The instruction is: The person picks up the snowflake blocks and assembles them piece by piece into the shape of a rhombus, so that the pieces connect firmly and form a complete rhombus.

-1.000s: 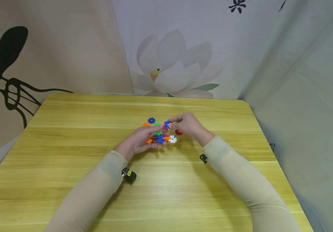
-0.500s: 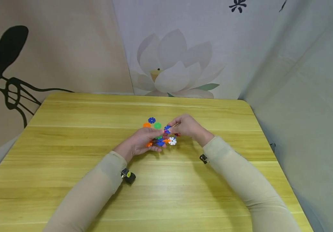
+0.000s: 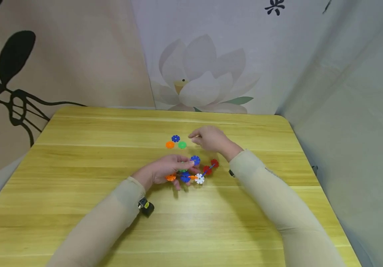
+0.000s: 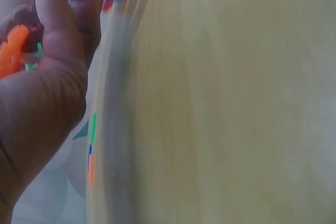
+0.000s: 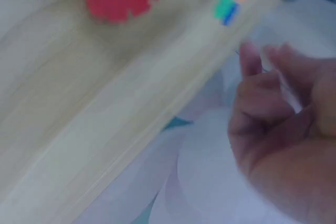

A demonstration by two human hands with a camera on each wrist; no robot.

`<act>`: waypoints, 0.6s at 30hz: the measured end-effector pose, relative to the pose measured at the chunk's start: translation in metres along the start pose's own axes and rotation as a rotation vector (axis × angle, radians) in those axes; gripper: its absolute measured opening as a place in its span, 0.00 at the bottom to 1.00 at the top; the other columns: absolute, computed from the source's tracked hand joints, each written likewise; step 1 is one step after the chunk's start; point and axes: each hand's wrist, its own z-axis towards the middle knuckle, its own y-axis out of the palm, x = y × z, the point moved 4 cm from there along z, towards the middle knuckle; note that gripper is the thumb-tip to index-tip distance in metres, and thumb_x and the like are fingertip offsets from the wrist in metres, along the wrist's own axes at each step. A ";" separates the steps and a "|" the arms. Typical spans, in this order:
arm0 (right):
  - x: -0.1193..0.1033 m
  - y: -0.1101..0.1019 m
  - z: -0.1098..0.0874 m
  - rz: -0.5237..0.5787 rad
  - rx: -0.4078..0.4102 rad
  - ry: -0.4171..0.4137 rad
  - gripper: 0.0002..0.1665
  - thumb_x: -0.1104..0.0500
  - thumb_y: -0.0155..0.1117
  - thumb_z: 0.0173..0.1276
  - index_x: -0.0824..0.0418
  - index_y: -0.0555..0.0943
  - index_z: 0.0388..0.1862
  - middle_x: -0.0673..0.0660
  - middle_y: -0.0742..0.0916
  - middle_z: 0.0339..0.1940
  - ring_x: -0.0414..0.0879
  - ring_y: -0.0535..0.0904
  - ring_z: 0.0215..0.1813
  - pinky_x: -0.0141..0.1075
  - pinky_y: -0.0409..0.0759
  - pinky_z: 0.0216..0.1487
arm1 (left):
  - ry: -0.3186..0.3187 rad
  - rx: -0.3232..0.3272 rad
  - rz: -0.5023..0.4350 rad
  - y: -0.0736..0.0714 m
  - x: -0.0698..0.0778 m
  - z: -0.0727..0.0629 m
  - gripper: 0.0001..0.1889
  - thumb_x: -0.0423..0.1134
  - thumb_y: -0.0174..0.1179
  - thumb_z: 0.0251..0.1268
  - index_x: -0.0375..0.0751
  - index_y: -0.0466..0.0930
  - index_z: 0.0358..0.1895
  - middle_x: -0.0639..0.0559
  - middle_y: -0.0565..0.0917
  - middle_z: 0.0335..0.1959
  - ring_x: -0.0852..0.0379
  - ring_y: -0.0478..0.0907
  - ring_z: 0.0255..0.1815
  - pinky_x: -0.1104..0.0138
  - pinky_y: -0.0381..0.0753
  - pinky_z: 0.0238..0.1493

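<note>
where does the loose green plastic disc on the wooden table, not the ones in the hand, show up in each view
Head: the loose green plastic disc lies slightly below and left of centre.
Left wrist: the green disc is a thin sliver at left, below mid-height.
Right wrist: the green disc is a blurred patch near the top, right of centre.
Shared landmark: the loose orange plastic disc close by.

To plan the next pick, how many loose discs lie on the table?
3: the blue disc at the back, the orange disc nearer and left, the green disc nearer and right. Any under the left hand would be hidden.
</note>
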 end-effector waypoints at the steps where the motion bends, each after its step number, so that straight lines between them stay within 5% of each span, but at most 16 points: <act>1: -0.005 0.004 0.006 -0.063 -0.009 -0.037 0.22 0.51 0.56 0.87 0.51 0.82 0.73 0.55 0.89 0.66 0.50 0.85 0.62 0.46 0.85 0.66 | -0.002 -0.017 0.010 0.000 0.000 -0.003 0.24 0.51 0.54 0.86 0.36 0.76 0.68 0.44 0.85 0.68 0.51 0.87 0.36 0.64 0.90 0.26; 5: -0.012 0.024 0.026 -0.284 -0.038 -0.170 0.22 0.53 0.62 0.84 0.47 0.82 0.73 0.56 0.83 0.71 0.53 0.79 0.71 0.47 0.83 0.73 | 0.003 -0.062 0.027 0.001 -0.002 -0.007 0.25 0.52 0.52 0.87 0.34 0.74 0.70 0.42 0.84 0.68 0.51 0.86 0.37 0.64 0.90 0.28; 8: -0.007 0.031 0.034 -0.356 0.001 -0.208 0.17 0.53 0.69 0.79 0.52 0.89 0.63 0.57 0.83 0.70 0.54 0.80 0.70 0.45 0.83 0.72 | 0.012 -0.067 0.017 0.001 -0.004 -0.008 0.28 0.54 0.49 0.88 0.34 0.73 0.72 0.42 0.83 0.69 0.51 0.86 0.38 0.64 0.90 0.28; 12: 0.006 0.031 0.035 -0.257 0.063 -0.181 0.09 0.58 0.74 0.74 0.58 0.92 0.50 0.55 0.90 0.61 0.51 0.85 0.63 0.44 0.85 0.69 | 0.028 -0.037 -0.016 -0.004 -0.003 -0.009 0.30 0.56 0.46 0.89 0.35 0.72 0.74 0.43 0.83 0.69 0.50 0.86 0.38 0.64 0.89 0.28; 18: 0.026 0.030 0.026 -0.053 0.040 -0.065 0.18 0.56 0.75 0.74 0.60 0.85 0.59 0.55 0.90 0.51 0.49 0.84 0.52 0.43 0.87 0.59 | 0.029 0.028 -0.046 -0.014 -0.003 -0.013 0.28 0.55 0.47 0.89 0.37 0.74 0.74 0.43 0.84 0.68 0.51 0.87 0.39 0.66 0.88 0.28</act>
